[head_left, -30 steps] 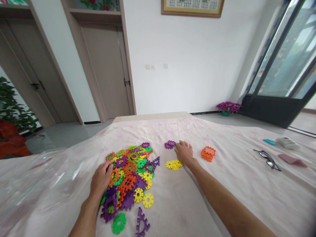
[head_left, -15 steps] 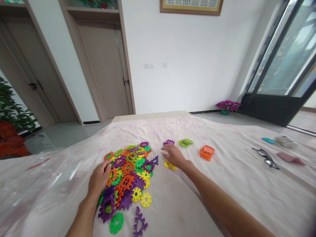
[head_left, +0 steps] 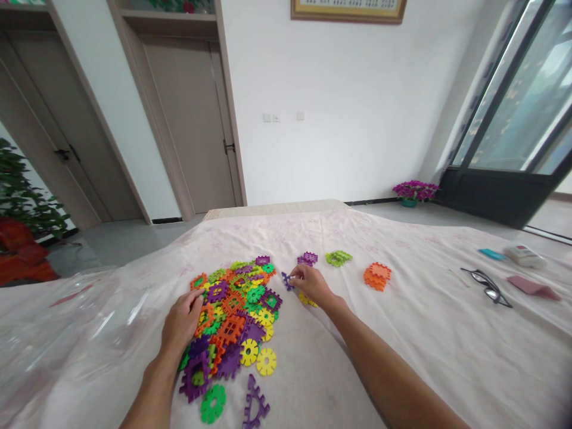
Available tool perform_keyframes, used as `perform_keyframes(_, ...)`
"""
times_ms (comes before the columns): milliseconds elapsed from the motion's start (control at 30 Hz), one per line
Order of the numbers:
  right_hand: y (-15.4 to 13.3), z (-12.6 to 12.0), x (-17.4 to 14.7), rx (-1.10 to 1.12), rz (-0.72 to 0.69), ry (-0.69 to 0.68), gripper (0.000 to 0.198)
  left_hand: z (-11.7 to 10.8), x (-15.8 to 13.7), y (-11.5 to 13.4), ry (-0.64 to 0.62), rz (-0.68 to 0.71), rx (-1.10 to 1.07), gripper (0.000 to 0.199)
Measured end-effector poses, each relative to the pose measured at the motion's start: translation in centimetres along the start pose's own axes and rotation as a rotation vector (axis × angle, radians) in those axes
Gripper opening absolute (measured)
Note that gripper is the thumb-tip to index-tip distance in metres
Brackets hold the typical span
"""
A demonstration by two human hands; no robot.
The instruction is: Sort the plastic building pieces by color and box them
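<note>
A mixed pile of plastic building pieces (head_left: 233, 302) lies on the cloth, with orange, purple and green squares among yellow and green notched discs. My left hand (head_left: 182, 316) rests against the pile's left edge, fingers loosely bent and thumb apart, gripping nothing visible. Right of the pile, my right hand (head_left: 313, 283) pinches a small purple triangular piece (head_left: 286, 281) by its side. Just beyond that hand are purple pieces (head_left: 308, 258); yellow discs (head_left: 308, 299) are partly hidden under it. A larger purple triangular piece (head_left: 255, 405) and a green disc (head_left: 213, 404) lie near the front.
Light-green pieces (head_left: 338, 257) and stacked orange squares (head_left: 378, 276) lie farther right on the bedspread-like cloth (head_left: 402, 333). Eyeglasses (head_left: 487, 288), a pink cloth-like item (head_left: 534, 287) and a white box (head_left: 524, 256) sit at the far right. Clear plastic wrapping (head_left: 98, 328) spreads out at left.
My right hand has closed on the small purple triangular piece, which has moved from the pile's right edge slightly rightward. My left hand has stayed at the pile.
</note>
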State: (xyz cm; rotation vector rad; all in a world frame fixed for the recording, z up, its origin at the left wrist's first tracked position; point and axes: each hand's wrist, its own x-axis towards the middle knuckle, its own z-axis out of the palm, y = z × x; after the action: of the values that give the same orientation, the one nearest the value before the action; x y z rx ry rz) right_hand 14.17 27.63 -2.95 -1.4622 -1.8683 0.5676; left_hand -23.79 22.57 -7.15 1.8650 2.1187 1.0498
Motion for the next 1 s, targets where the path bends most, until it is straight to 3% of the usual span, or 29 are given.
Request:
perform_keyframes(133,1.8,-0.5,1.2,0.192,0.072,0.261,0.017,-0.1,-0.1,0.2,0.015,0.003,0.013,0.048)
perform_keyframes(267,3.0,-0.8,1.2,0.091,-0.057,0.423,0.024,-0.2,-0.1,0.4,0.02,0.012,0.022,0.049)
perform_keyframes(333,2.6,-0.4,0.5,0.033,-0.134,0.361,0.022,-0.3,-0.1,0.5,0.022,0.011,0.033,0.048)
perform_keyframes(433,0.6,0.6,-1.0,0.036,-0.177,0.087,0.023,-0.4,-0.2,0.5,0.029,0.014,0.038,0.047)
perform_keyframes(500,-1.0,1.3,-2.0,-0.017,-0.228,-0.089,0.039,-0.4,-0.2,0.6,0.027,0.01,0.035,0.048)
perform_keyframes(600,-3.1,1.9,-2.9,-0.173,-0.316,-0.21,0.063,-0.5,-0.2,0.7,0.014,-0.002,0.027,0.048)
perform_keyframes(767,-3.6,1.9,-3.0,-0.187,-0.29,-0.189,0.061,-0.4,-0.2,0.5,0.013,-0.003,0.012,0.046)
perform_keyframes(1000,-1.5,2.6,-1.5,0.25,-0.033,-0.032,0.025,-0.3,-0.1,0.3,0.018,0.004,0.021,0.048)
